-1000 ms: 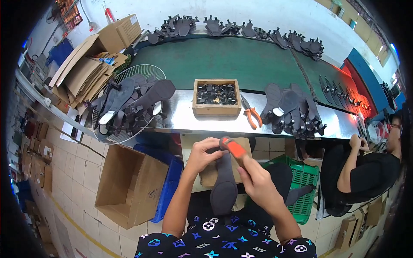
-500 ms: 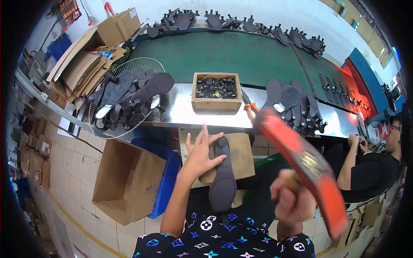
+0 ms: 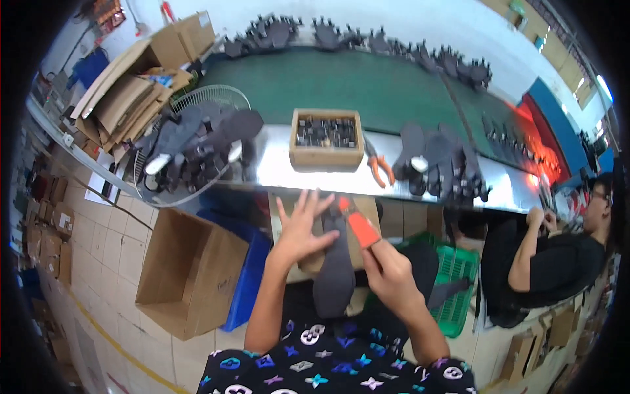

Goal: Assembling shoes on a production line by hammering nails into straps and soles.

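Observation:
A dark shoe sole (image 3: 334,279) lies lengthwise in front of me, its far end on a tan board (image 3: 312,262). My left hand (image 3: 302,228) rests beside that far end with fingers spread, the thumb touching or close to the sole's edge. My right hand (image 3: 394,274) is closed around a hammer with an orange-red head (image 3: 363,230). The head's far tip is down at the far end of the sole; whether it touches is blurred. The hammer's handle is mostly hidden by my fist.
A wooden box (image 3: 326,159) of small black parts stands on the metal ledge beside orange-handled pliers (image 3: 382,176). Soles fill a wire basket (image 3: 211,88) at left; others lie in a pile (image 3: 446,154) at right. A cardboard box (image 3: 190,276), green crate (image 3: 457,269) and seated co-worker (image 3: 558,256) flank me.
My right hand has swung the hammer down and left, from raised near the camera to the sole's far end. My left hand stays nearly in place.

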`<state>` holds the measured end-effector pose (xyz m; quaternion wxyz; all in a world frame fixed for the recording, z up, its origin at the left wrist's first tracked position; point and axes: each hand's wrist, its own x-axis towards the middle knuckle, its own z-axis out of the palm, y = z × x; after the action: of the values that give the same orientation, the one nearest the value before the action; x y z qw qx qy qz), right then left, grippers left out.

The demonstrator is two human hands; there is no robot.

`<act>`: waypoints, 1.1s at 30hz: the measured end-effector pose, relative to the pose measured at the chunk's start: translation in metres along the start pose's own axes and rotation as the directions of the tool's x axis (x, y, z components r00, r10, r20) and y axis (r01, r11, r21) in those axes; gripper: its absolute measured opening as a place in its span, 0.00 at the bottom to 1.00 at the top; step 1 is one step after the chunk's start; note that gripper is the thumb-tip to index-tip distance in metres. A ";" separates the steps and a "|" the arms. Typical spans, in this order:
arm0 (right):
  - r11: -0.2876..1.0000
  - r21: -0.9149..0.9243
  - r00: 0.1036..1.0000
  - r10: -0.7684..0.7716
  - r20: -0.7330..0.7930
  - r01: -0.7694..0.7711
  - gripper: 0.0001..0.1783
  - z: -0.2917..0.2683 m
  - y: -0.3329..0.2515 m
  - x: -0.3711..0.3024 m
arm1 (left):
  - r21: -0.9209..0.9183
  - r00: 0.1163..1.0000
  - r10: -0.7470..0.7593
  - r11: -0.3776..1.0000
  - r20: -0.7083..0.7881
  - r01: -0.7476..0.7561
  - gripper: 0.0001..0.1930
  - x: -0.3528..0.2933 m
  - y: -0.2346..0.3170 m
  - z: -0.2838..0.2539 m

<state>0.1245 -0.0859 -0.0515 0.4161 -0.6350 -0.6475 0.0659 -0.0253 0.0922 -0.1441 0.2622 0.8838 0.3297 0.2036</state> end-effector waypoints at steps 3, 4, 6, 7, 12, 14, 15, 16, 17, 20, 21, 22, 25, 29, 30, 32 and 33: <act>0.999 0.042 0.996 -0.023 -0.090 0.027 0.31 -0.031 -0.007 0.009 | 0.020 1.000 0.022 1.000 0.013 -0.022 0.29 0.001 0.008 0.000; 0.996 0.001 0.985 -0.088 -0.149 0.089 0.29 -0.036 -0.006 0.011 | 0.029 0.997 0.054 0.998 -0.059 -0.052 0.25 0.002 0.011 0.001; 1.000 -0.026 0.987 -0.017 -0.157 0.013 0.31 -0.041 -0.009 0.012 | 0.060 0.973 0.177 0.984 -0.150 -0.169 0.16 -0.016 0.025 -0.006; 1.000 -0.025 0.987 -0.013 -0.163 0.009 0.31 -0.039 -0.004 0.014 | -0.254 0.984 0.172 0.951 -0.039 -0.176 0.14 -0.025 0.038 -0.019; 0.889 -0.420 0.923 -0.009 0.384 0.183 0.26 0.006 0.043 0.000 | -0.805 0.898 0.241 0.566 0.369 0.179 0.12 -0.079 0.115 -0.080; 0.908 -0.362 0.886 -0.019 0.463 0.209 0.24 0.009 0.046 0.002 | -0.840 0.842 0.250 0.412 0.478 0.354 0.13 -0.093 0.127 -0.079; 0.894 -0.299 0.884 -0.185 0.429 0.332 0.23 -0.002 0.036 0.014 | -0.840 0.829 0.260 0.385 0.496 0.382 0.13 -0.096 0.127 -0.078; 0.863 -0.242 0.861 -0.336 0.382 0.444 0.22 -0.014 0.023 0.020 | -0.838 0.811 0.275 0.355 0.517 0.414 0.13 -0.100 0.127 -0.077; 0.914 -0.032 0.844 -0.360 0.398 0.405 0.19 -0.031 0.012 0.025 | -0.842 0.812 0.270 0.331 0.518 0.427 0.13 -0.101 0.126 -0.075; 0.688 0.726 0.672 -0.534 0.514 -0.008 0.18 -0.061 0.000 0.024 | -0.872 0.756 0.436 0.221 0.488 0.436 0.13 -0.097 0.124 -0.070; 0.697 0.717 0.632 -0.549 0.546 -0.015 0.18 -0.065 -0.005 0.022 | -0.873 0.707 0.515 0.236 0.485 0.427 0.14 -0.096 0.123 -0.068; 0.704 0.710 0.592 -0.563 0.576 -0.022 0.19 -0.068 -0.008 0.019 | -0.875 0.651 0.590 0.250 0.478 0.415 0.14 -0.096 0.124 -0.065; 0.655 0.755 0.530 -0.650 0.544 0.028 0.16 -0.068 -0.021 0.020 | -0.874 0.601 0.665 0.170 0.443 0.455 0.14 -0.100 0.127 -0.056; 0.566 0.823 0.550 -0.706 0.447 0.058 0.15 -0.062 -0.033 0.003 | -0.887 0.519 0.760 0.164 0.393 0.431 0.13 -0.105 0.133 -0.055; 0.563 0.823 0.563 -0.706 0.431 0.076 0.15 -0.062 -0.036 0.001 | -0.879 0.432 0.803 0.223 0.411 0.422 0.12 -0.103 0.132 -0.057; 0.543 0.836 0.604 -0.692 0.394 0.076 0.16 -0.058 -0.038 -0.007 | -0.897 0.440 0.814 0.209 0.380 0.389 0.12 -0.106 0.132 -0.055; 0.543 0.836 0.615 -0.688 0.386 0.084 0.16 -0.057 -0.038 -0.009 | -0.909 0.450 0.815 0.206 0.365 0.363 0.12 -0.107 0.133 -0.056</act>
<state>0.1294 -0.1260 0.0042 0.3727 -0.1546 -0.7957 0.4518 -0.0669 -0.0490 -0.0415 0.8130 0.5365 -0.2176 -0.0626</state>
